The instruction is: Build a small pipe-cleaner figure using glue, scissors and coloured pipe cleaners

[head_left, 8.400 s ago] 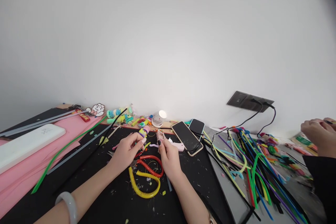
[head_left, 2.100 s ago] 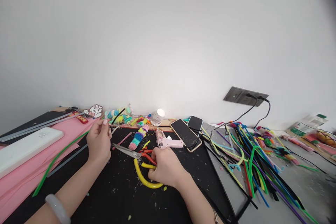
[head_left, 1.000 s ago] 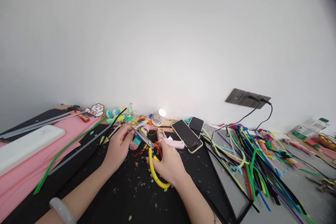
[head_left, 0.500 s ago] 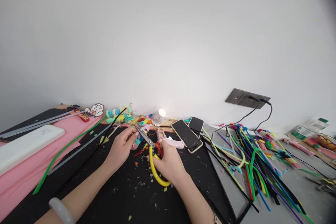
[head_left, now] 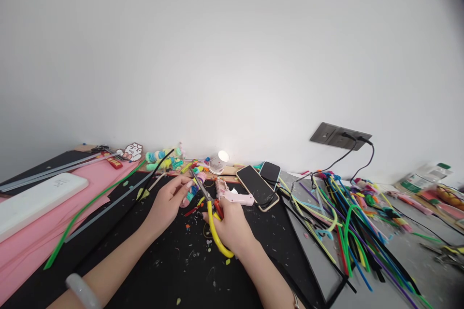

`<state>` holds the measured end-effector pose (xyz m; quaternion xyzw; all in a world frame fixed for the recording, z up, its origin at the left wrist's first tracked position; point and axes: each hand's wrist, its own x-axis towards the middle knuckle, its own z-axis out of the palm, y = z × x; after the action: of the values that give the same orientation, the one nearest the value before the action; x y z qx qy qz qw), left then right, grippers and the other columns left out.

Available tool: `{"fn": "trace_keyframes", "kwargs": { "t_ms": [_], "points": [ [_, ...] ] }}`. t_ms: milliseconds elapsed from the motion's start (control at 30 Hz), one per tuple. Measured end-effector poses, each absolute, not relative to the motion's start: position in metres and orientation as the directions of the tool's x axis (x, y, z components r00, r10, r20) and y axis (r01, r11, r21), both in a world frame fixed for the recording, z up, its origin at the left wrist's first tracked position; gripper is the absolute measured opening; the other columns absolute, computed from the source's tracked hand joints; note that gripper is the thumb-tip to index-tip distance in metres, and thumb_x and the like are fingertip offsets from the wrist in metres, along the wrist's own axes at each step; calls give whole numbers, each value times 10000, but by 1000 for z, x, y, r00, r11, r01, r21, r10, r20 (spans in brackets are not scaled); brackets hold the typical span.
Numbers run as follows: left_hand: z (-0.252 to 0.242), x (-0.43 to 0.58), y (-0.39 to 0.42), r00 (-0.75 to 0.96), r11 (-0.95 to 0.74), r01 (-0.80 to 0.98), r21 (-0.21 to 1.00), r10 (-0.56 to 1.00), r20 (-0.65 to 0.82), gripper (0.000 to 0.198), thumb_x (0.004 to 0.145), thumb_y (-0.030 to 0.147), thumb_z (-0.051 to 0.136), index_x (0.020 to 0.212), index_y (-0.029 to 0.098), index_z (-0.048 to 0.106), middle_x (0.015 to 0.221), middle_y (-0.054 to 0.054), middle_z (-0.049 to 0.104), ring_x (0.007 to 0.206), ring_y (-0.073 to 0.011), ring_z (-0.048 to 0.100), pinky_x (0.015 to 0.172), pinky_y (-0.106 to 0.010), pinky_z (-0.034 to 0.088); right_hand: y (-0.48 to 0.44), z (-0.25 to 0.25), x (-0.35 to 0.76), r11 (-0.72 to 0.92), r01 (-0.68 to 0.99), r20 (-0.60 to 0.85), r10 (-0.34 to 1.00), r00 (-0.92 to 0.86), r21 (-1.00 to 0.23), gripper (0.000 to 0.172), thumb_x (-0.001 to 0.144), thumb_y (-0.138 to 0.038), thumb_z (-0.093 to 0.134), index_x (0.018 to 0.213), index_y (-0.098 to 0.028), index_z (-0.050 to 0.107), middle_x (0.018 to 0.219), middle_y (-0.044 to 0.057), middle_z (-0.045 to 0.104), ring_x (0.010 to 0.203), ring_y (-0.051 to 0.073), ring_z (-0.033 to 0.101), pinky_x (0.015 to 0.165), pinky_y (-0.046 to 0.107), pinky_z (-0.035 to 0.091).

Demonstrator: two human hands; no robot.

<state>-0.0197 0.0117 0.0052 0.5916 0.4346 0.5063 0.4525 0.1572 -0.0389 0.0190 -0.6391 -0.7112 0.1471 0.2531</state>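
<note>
My right hand (head_left: 234, 226) grips a pair of scissors (head_left: 213, 231) with yellow handles, its blades pointing up and left. The blades look nearly together. Just left of the blades, my left hand (head_left: 167, 204) pinches thumb to forefinger; whatever is between those fingertips is too small to name. Behind the fingers and blades lies a roll of pastel-coloured pieces (head_left: 190, 195), partly covered. A pink glue gun (head_left: 241, 198) rests right behind my right hand.
Two phones (head_left: 255, 186) lie beyond the glue gun, near a white paper cup (head_left: 218, 162) against the wall. Many coloured pipe cleaners (head_left: 357, 231) spread at the right. Pink sheets (head_left: 97, 181) and a white box (head_left: 43, 203) occupy the left. Scraps dot the black mat (head_left: 188, 270).
The scissors have turned slightly, their tips shifting right, away from my left fingertips, and the blades have drawn together. My left hand stays almost in place.
</note>
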Motion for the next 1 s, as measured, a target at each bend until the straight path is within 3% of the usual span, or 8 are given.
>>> {"fn": "trace_keyframes", "kwargs": {
  "t_ms": [133,267,333,433,533,667,800,1000],
  "points": [
    [6,-20,11,43,-244,122,962,970,240,280,858,467,518,884,203,607,666,26,493,535,-134,459,503,-251,430,-36,22,162,135,826,212,977,-20,-547,241,777,-392,646,694,-199,527,597,-13,514,550,144,450,506,244,282],
    [9,-27,13,-215,-262,250,932,924,318,293,889,464,480,895,203,613,619,34,483,550,-141,456,516,-249,388,-37,25,164,161,838,260,965,-24,-522,179,746,-326,671,835,-190,597,725,9,619,641,163,541,550,241,325],
    [11,-34,15,-326,-265,279,923,878,351,295,899,472,470,904,210,606,614,37,467,567,-147,461,534,-254,390,-38,25,164,205,833,254,964,-81,-514,230,725,-272,676,931,-192,613,846,28,667,729,176,590,610,246,366],
    [16,-45,17,-437,-286,338,897,796,419,319,906,476,458,976,201,604,691,18,525,656,-171,523,607,-269,429,-39,23,161,231,842,201,968,-150,-487,282,697,-261,703,957,-193,618,927,50,687,806,198,620,668,262,396],
    [19,-50,18,-433,-306,446,841,749,502,324,917,451,441,1004,186,605,839,-23,612,777,-200,579,708,-292,456,-41,21,157,243,859,145,969,-198,-452,328,684,-290,737,971,-194,610,890,50,682,762,199,619,640,265,396],
    [16,-43,17,-167,-441,547,712,775,609,262,923,384,425,954,204,613,933,-52,658,866,-212,613,806,-313,468,-44,19,153,343,819,107,937,-332,-461,411,692,-285,751,1056,-199,579,891,45,666,763,200,614,634,263,419],
    [10,-33,17,122,-574,489,657,791,600,240,915,329,422,926,216,634,966,-61,690,948,-221,621,884,-337,462,-47,20,152,477,721,179,873,-453,-502,380,736,-251,706,1090,-198,578,991,67,642,910,214,599,757,289,464],
    [12,-23,10,375,-539,377,753,832,408,262,912,327,431,902,228,674,938,-49,705,923,-223,637,834,-334,483,-37,15,162,518,638,514,830,-215,-569,231,888,-174,498,1107,-164,569,966,87,624,919,197,587,817,323,487]
  ]
}}
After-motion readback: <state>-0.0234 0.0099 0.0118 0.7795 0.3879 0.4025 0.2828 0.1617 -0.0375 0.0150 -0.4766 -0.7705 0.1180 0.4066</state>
